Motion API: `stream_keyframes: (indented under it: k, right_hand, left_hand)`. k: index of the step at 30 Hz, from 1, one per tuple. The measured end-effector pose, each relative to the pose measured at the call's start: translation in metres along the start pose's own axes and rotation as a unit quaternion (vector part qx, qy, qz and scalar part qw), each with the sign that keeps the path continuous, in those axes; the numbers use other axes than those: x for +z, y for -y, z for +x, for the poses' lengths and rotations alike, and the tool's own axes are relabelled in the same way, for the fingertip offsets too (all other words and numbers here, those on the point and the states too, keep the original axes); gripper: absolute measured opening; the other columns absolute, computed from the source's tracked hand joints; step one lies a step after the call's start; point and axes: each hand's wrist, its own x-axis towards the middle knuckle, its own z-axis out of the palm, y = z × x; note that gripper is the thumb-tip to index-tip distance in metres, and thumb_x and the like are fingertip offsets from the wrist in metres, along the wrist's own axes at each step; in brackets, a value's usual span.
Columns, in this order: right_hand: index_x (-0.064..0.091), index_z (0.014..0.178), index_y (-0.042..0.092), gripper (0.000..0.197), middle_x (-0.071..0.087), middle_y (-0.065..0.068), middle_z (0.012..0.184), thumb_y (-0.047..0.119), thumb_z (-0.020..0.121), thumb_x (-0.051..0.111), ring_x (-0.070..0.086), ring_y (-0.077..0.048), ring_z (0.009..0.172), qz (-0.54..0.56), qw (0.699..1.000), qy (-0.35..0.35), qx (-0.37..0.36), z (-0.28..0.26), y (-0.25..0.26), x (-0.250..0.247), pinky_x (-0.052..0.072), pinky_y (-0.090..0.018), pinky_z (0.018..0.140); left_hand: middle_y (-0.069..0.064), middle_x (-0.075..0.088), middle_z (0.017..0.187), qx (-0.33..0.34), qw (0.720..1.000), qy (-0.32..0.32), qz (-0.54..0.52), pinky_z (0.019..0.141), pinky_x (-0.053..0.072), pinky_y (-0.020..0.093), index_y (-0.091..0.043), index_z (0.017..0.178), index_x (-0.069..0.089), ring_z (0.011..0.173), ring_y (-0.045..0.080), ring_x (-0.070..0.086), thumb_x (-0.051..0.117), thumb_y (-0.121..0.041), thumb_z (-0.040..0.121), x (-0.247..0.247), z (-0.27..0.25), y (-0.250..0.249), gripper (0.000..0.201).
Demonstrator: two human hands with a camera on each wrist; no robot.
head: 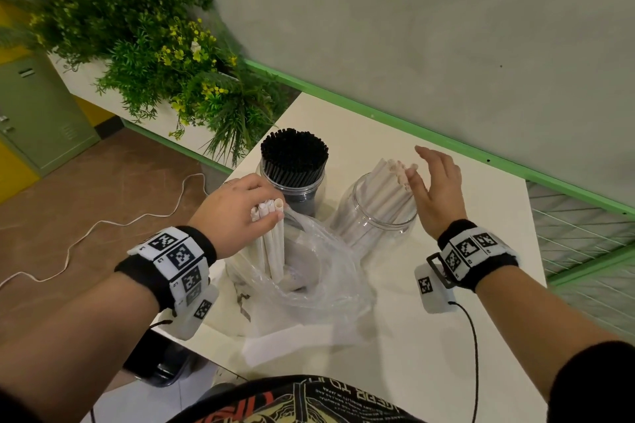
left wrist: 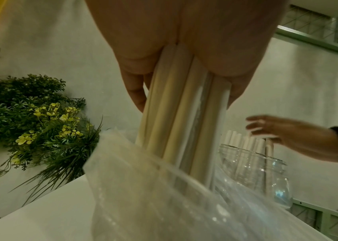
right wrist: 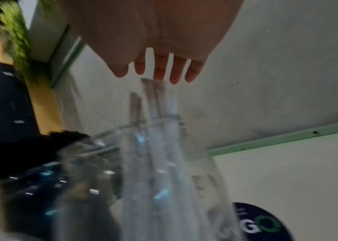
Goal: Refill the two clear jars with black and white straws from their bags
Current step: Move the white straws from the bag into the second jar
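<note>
Left hand [head: 237, 208] is gripping white straws [head: 273, 244] standing in the plastic bag [head: 319, 271]. Beyond that grip, 2 jars are crowding the path: the black-straw jar [head: 292, 175] just behind, the white-straw jar [head: 374, 209] beside it. Bare table [head: 395, 347] is lying open nearer the person.

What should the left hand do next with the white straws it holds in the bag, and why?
Probably lift the bunch of white straws clear of the plastic bag and carry it to the partly filled jar. The left hand already grips them, and the open right hand waits at that jar's straws.
</note>
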Motion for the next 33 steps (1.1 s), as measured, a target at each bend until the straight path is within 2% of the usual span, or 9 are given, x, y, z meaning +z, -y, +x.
stream_keyframes:
  k: [3, 5, 8, 11, 15, 20, 27, 30, 33]
  right_hand:
    - [0.055, 0.126, 0.012, 0.038, 0.052, 0.0, 0.117, 0.033, 0.096, 0.046, 0.051, -0.02, 0.109, 0.098, 0.993, -0.034, -0.05, -0.023, 0.051, 0.002, 0.044, -0.038, 0.095]
    - [0.054, 0.125, 0.016, 0.038, 0.054, 0.003, 0.114, 0.033, 0.091, 0.052, 0.055, -0.014, 0.104, 0.176, 0.982, 0.047, -0.045, -0.048, 0.087, 0.017, 0.051, -0.04, 0.089]
    - [0.037, 0.14, 0.027, 0.063, 0.046, 0.003, 0.133, 0.035, 0.085, 0.067, 0.048, -0.009, 0.12, 0.254, 0.942, 0.22, 0.019, -0.077, 0.119, 0.052, 0.046, -0.029, 0.097]
    - [0.021, 0.15, 0.026, 0.087, 0.035, 0.004, 0.147, 0.026, 0.082, 0.075, 0.04, -0.01, 0.129, 0.291, 0.907, 0.291, 0.093, -0.079, 0.131, 0.08, 0.039, -0.03, 0.103]
    - [0.025, 0.148, 0.025, 0.087, 0.042, 0.001, 0.139, 0.025, 0.079, 0.078, 0.044, -0.015, 0.121, 0.278, 0.906, 0.291, 0.128, -0.074, 0.132, 0.1, 0.042, -0.032, 0.098]
    - [0.033, 0.146, 0.021, 0.086, 0.043, -0.003, 0.131, 0.024, 0.075, 0.081, 0.046, -0.013, 0.113, 0.242, 0.918, 0.3, 0.091, -0.064, 0.136, 0.11, 0.041, -0.026, 0.09]
    - [0.05, 0.134, 0.026, 0.083, 0.048, -0.005, 0.116, 0.047, 0.056, 0.071, 0.048, -0.017, 0.106, 0.184, 0.929, 0.319, 0.037, -0.045, 0.141, 0.125, 0.046, -0.031, 0.094]
    - [0.055, 0.123, 0.033, 0.075, 0.06, 0.002, 0.11, 0.049, 0.052, 0.073, 0.054, -0.019, 0.106, 0.176, 0.927, 0.329, 0.04, -0.041, 0.145, 0.135, 0.049, -0.039, 0.092]
    - [0.055, 0.121, 0.033, 0.069, 0.063, 0.008, 0.11, 0.045, 0.055, 0.072, 0.056, -0.023, 0.106, 0.165, 0.927, 0.335, 0.029, -0.041, 0.146, 0.138, 0.049, -0.043, 0.092]
  left_hand:
    - [-0.011, 0.058, 0.106, -0.001, 1.0, -0.017, -0.007, 0.075, 0.036, 0.025, -0.029, 0.106, 0.066, 0.093, 0.013, 0.056, 0.04, -0.059, 0.083, 0.0, 0.0, -0.001, 0.046]
    - [-0.011, 0.058, 0.106, -0.007, 1.0, -0.025, -0.014, 0.074, 0.036, 0.025, -0.028, 0.107, 0.065, 0.093, 0.014, 0.057, 0.041, -0.061, 0.08, -0.001, 0.0, -0.002, 0.049]
    - [-0.016, 0.054, 0.111, -0.016, 0.999, -0.018, -0.039, 0.077, 0.037, 0.024, -0.033, 0.116, 0.057, 0.101, 0.01, 0.055, 0.045, -0.069, 0.074, -0.004, 0.001, -0.005, 0.056]
    - [-0.016, 0.049, 0.121, -0.042, 0.996, -0.03, -0.079, 0.087, 0.042, 0.028, -0.037, 0.129, 0.044, 0.109, 0.006, 0.05, 0.051, -0.077, 0.064, -0.013, -0.002, -0.007, 0.076]
    - [-0.014, 0.046, 0.125, -0.109, 0.987, -0.077, -0.086, 0.088, 0.044, 0.033, -0.037, 0.136, 0.035, 0.111, 0.004, 0.046, 0.067, -0.076, 0.057, -0.021, -0.021, -0.004, 0.094]
    - [-0.014, 0.045, 0.117, -0.109, 0.984, -0.06, -0.125, 0.094, 0.041, 0.031, -0.035, 0.137, 0.035, 0.11, 0.004, 0.044, 0.081, -0.047, 0.062, -0.017, -0.023, 0.002, 0.089]
    - [-0.009, 0.047, 0.117, -0.144, 0.975, -0.05, -0.164, 0.091, 0.037, 0.024, -0.028, 0.14, 0.037, 0.106, 0.006, 0.045, 0.085, -0.035, 0.063, -0.008, -0.021, -0.001, 0.091]
    - [-0.009, 0.05, 0.117, -0.134, 0.976, -0.058, -0.161, 0.089, 0.035, 0.021, -0.031, 0.133, 0.047, 0.106, 0.005, 0.046, 0.085, -0.033, 0.065, -0.007, -0.021, 0.004, 0.078]
    - [-0.012, 0.046, 0.105, -0.122, 0.974, -0.063, -0.18, 0.082, 0.033, 0.01, -0.045, 0.114, 0.053, 0.096, -0.002, 0.048, 0.084, -0.027, 0.066, -0.008, -0.022, 0.007, 0.059]
